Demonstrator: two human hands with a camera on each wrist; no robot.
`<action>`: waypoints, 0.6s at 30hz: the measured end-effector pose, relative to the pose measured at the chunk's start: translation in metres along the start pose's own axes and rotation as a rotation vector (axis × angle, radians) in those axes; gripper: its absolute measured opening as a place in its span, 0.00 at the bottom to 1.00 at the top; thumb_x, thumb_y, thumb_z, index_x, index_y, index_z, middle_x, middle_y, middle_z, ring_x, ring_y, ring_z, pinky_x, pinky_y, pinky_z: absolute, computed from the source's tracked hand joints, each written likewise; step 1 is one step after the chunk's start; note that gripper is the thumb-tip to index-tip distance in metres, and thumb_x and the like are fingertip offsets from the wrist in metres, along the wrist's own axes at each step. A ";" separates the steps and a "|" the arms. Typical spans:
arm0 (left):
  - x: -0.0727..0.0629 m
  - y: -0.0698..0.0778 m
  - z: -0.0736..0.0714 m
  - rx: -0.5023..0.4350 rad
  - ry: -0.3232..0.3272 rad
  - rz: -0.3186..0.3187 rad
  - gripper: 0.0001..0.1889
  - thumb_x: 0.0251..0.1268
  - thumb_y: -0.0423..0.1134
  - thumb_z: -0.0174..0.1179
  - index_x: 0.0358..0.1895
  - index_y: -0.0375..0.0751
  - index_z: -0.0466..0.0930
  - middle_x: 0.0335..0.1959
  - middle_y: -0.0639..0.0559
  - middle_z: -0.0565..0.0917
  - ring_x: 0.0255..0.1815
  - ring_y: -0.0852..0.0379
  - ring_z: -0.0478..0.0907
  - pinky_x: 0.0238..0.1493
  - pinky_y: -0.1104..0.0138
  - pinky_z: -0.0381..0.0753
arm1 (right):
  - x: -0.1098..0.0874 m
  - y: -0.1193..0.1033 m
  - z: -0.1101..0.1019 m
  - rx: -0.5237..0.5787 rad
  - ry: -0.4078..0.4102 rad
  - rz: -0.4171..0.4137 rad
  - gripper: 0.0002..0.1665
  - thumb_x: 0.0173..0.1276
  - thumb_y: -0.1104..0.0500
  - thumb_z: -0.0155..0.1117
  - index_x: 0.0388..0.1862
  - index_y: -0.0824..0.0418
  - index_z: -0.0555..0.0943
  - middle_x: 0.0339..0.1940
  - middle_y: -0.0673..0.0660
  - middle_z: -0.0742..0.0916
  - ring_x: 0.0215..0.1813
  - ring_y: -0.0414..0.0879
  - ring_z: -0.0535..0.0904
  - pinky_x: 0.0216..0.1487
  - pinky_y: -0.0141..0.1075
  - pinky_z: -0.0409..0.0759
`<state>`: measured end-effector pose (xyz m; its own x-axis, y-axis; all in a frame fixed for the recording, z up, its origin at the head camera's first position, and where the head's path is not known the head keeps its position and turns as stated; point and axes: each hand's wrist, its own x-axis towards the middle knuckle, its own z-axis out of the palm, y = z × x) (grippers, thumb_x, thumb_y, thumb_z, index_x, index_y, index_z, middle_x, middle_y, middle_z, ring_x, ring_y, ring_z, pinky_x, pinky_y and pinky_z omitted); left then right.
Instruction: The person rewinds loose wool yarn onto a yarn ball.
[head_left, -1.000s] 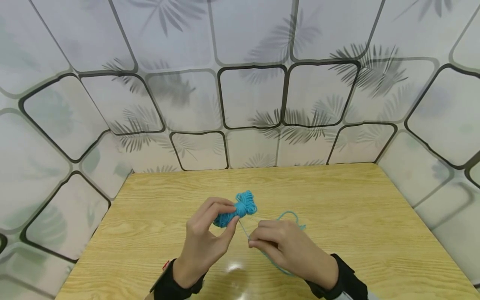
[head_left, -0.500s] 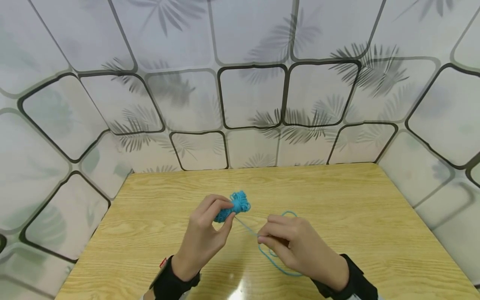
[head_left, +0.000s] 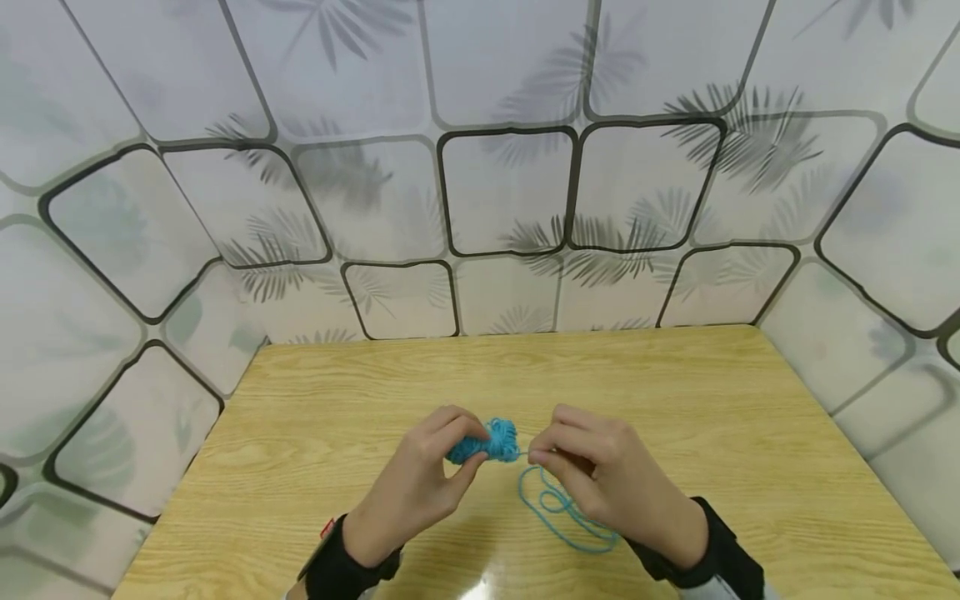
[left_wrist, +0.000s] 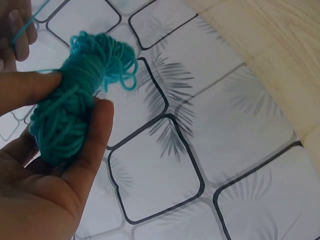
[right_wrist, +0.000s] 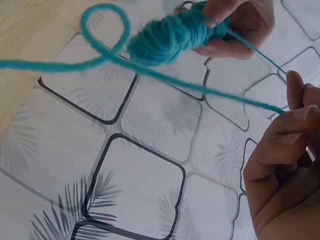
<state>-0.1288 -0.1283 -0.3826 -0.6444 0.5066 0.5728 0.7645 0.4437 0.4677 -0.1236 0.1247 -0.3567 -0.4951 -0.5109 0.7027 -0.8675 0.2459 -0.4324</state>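
Note:
A small skein of blue yarn [head_left: 504, 440], wrapped round its middle with loops at its end, is held by my left hand [head_left: 420, 475] above the table. In the left wrist view the thumb and fingers grip the skein [left_wrist: 70, 100] around its waist. My right hand [head_left: 615, 475] pinches the yarn strand [right_wrist: 255, 49] between thumb and fingertips, just right of the skein. Between the two hands the strand runs straight. From the right hand a loose tail of yarn [head_left: 555, 533] hangs in curls; in the right wrist view it makes one loop.
A wood-grain table [head_left: 360, 375] lies beneath both hands. Behind it and at both sides stand pale walls [head_left: 502, 192] patterned with dark outlines and leaves. Dark cuffs [head_left: 352, 550] surround the wrists, and a small red bit shows beside the left one.
The right hand has moved right, drawing the strand away from the skein. The left hand has shifted slightly right and lower, the skein now turned more level. The loose tail shows more curls.

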 end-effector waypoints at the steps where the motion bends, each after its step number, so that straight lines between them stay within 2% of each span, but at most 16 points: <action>1: 0.000 0.001 0.000 -0.025 -0.023 -0.002 0.15 0.60 0.24 0.73 0.44 0.42 0.81 0.44 0.54 0.81 0.46 0.60 0.80 0.46 0.69 0.83 | 0.001 0.001 -0.001 -0.002 0.009 -0.004 0.11 0.80 0.54 0.60 0.35 0.51 0.85 0.25 0.42 0.72 0.23 0.27 0.60 0.22 0.17 0.63; 6: -0.003 0.007 -0.002 -0.133 -0.113 0.023 0.15 0.62 0.25 0.72 0.45 0.44 0.80 0.44 0.56 0.81 0.44 0.63 0.79 0.44 0.71 0.83 | 0.005 0.008 -0.004 -0.022 0.054 -0.030 0.13 0.81 0.53 0.58 0.36 0.53 0.85 0.25 0.43 0.72 0.23 0.28 0.60 0.22 0.17 0.62; 10: -0.003 0.013 -0.004 -0.191 -0.156 0.048 0.14 0.63 0.26 0.72 0.45 0.45 0.80 0.45 0.57 0.82 0.44 0.64 0.79 0.43 0.74 0.82 | 0.006 0.013 -0.005 -0.037 0.063 -0.008 0.14 0.81 0.52 0.57 0.37 0.53 0.85 0.26 0.43 0.73 0.23 0.29 0.60 0.23 0.18 0.62; 14: -0.003 0.018 -0.005 -0.225 -0.174 0.093 0.13 0.65 0.27 0.71 0.46 0.45 0.80 0.46 0.56 0.82 0.44 0.64 0.79 0.44 0.76 0.81 | 0.007 0.019 -0.004 -0.052 0.071 0.014 0.14 0.81 0.52 0.57 0.36 0.53 0.86 0.26 0.43 0.73 0.24 0.29 0.61 0.23 0.20 0.62; 18: -0.003 0.022 -0.006 -0.249 -0.154 0.160 0.13 0.66 0.27 0.70 0.48 0.45 0.80 0.45 0.54 0.83 0.42 0.64 0.79 0.43 0.77 0.80 | 0.008 0.026 -0.001 -0.057 0.082 0.015 0.14 0.81 0.52 0.58 0.36 0.54 0.86 0.26 0.43 0.73 0.24 0.30 0.61 0.24 0.20 0.62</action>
<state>-0.1102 -0.1250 -0.3702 -0.4961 0.6697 0.5527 0.8248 0.1645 0.5410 -0.1503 0.1282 -0.3617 -0.5080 -0.4386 0.7413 -0.8603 0.3006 -0.4117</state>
